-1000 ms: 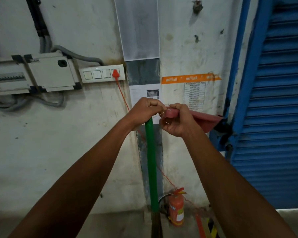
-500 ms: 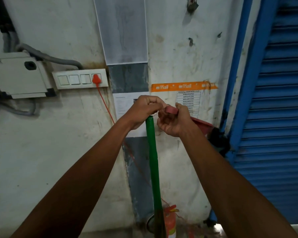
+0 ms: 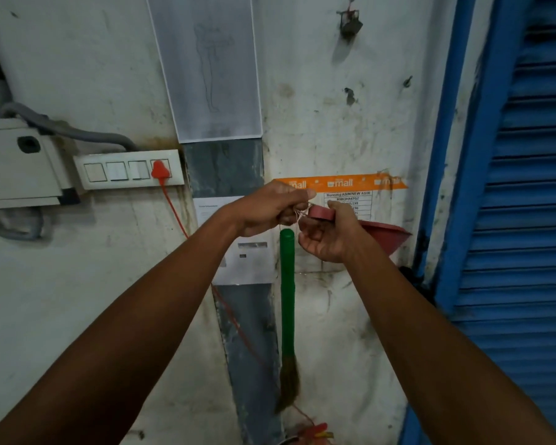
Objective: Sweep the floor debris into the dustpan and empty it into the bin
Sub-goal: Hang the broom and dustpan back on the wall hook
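Left hand (image 3: 272, 208) pinches thin string (image 3: 297, 216) above green broom (image 3: 287, 284); right hand (image 3: 326, 234) grips red dustpan (image 3: 384, 234) handle. Untangle slowly, keep broom hanging straight.

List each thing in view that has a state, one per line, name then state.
broom: hanging upright by its string, bristles down
string: pinched by left hand
dustpan: handle gripped by right hand, off the floor
red plug: plugged into the switchboard
blue shutter: down
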Available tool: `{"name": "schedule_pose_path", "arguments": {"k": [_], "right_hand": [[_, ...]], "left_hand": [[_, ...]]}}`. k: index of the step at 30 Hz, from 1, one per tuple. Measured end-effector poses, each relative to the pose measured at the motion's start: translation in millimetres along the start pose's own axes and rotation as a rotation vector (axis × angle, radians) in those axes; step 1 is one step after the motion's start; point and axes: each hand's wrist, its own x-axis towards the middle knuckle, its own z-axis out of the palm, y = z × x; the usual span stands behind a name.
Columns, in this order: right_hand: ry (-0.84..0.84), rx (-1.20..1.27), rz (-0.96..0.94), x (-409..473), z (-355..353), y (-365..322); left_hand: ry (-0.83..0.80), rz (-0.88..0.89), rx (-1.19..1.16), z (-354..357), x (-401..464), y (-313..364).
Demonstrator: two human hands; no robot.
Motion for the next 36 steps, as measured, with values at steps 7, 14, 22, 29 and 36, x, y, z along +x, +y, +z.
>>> {"name": "schedule_pose_path", "arguments": {"k": [7,14,22,29,36], "right_hand": [[-0.023,0.028,0.006,5.5,-16.4,-31.9],[-0.081,0.027,0.076,-2.2,-47.8,-58.8],[-0.131,-0.045,0.164,-21.8,-87.4,-69.0],[-0.276,-0.172,0.268,-47.4,-106.3,-62.3],[-0.199,-0.715,-0.293,-86.9,-93.5,-94.1]], "left_hand": [[0.14,0.012,0.063,0.3,26.5,28.5],[0.224,0.013,0.124,21.7,43.6,75.9],[0.403,0.015,0.166,63.0,52.8,115.4],[0.487,-0.024,0.209,92.9,56.2,134.3],[0.524,-0.092,0.236,112.5,59.4,139.1]]}}
